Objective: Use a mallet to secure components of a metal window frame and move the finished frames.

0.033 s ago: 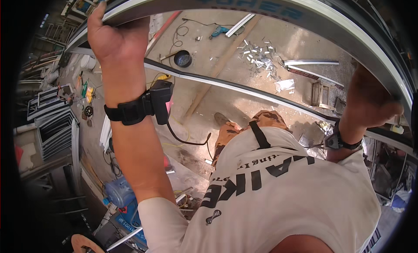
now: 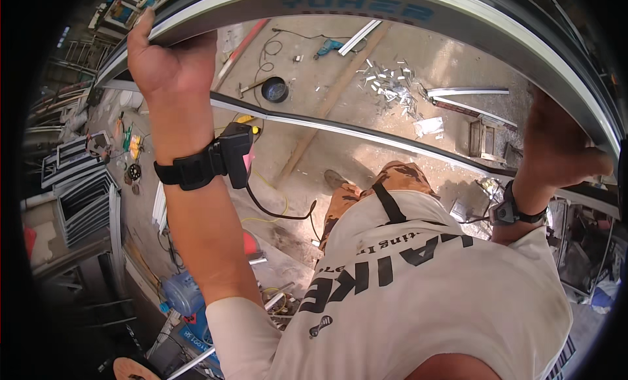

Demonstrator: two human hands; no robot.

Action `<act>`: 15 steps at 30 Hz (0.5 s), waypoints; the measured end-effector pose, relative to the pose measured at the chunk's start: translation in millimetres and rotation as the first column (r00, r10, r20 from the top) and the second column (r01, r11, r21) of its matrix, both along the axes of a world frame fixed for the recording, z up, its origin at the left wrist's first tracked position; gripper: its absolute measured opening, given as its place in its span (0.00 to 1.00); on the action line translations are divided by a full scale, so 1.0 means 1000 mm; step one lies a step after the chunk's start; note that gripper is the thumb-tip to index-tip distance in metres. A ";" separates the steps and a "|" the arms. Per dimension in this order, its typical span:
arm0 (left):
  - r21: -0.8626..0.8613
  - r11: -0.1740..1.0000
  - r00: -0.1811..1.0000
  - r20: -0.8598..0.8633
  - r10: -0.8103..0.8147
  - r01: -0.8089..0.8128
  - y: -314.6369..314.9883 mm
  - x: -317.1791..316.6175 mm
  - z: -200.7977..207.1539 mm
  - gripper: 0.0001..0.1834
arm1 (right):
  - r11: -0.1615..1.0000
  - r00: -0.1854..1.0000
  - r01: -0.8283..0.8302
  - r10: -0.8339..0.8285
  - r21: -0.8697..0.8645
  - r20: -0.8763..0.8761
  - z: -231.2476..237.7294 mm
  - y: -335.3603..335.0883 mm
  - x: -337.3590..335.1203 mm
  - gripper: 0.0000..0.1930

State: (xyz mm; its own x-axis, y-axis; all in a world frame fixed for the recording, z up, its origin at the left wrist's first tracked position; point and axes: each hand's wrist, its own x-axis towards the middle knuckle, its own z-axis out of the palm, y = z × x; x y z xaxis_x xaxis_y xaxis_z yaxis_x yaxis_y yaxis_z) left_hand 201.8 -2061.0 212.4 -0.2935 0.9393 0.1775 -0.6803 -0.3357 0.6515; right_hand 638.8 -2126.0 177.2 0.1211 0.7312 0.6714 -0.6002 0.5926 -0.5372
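Observation:
A large metal frame [image 2: 261, 8], grey with pale edges, is raised in front of me and curves across the top of the view. Near its left end my left hand [image 2: 171, 67] is closed round the bar, thumb up on the outer side and fingers hidden behind it. On the far right my right hand [image 2: 561, 147], in shadow, grips the frame from below, its fingers mostly out of sight. A thinner dark and white rail [image 2: 366, 134] of the frame spans lower down, between my forearms.
On the concrete floor lie a blue power drill [image 2: 327, 48] with its cord, a black round pan [image 2: 275, 89] and scattered metal offcuts [image 2: 392, 85]. A small wooden stool [image 2: 483, 141] stands at right. Stacked dark frames [image 2: 85, 203] lean at left, near a blue machine [image 2: 185, 293].
My left hand and the left part of the frame have shifted slightly to the left. My right hand has moved a little, keeping its hold.

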 end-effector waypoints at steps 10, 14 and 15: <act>-0.293 0.943 0.987 -0.043 0.155 -0.161 0.092 -0.112 -0.052 0.26 | 0.645 0.764 0.474 -0.640 -0.599 -0.085 -0.038 0.089 -0.025 0.36; -0.363 0.913 0.982 -0.076 0.171 -0.187 0.123 -0.172 -0.063 0.25 | 0.647 0.790 0.287 -0.577 -0.706 -0.208 -0.068 0.130 -0.074 0.32; -0.376 0.909 0.984 -0.082 0.161 -0.180 0.128 -0.183 -0.065 0.25 | 0.655 0.795 0.239 -0.556 -0.717 -0.243 -0.073 0.135 -0.082 0.31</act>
State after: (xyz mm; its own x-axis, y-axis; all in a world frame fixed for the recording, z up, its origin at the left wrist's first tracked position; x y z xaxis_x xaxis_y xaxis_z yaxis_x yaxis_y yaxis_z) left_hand 19.0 -1933.2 147.2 -0.4554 0.8748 -0.1655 -0.5993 -0.1637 0.7836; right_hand 556.8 -1991.3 104.0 0.6457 0.7550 -0.1144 -0.6349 0.4475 -0.6298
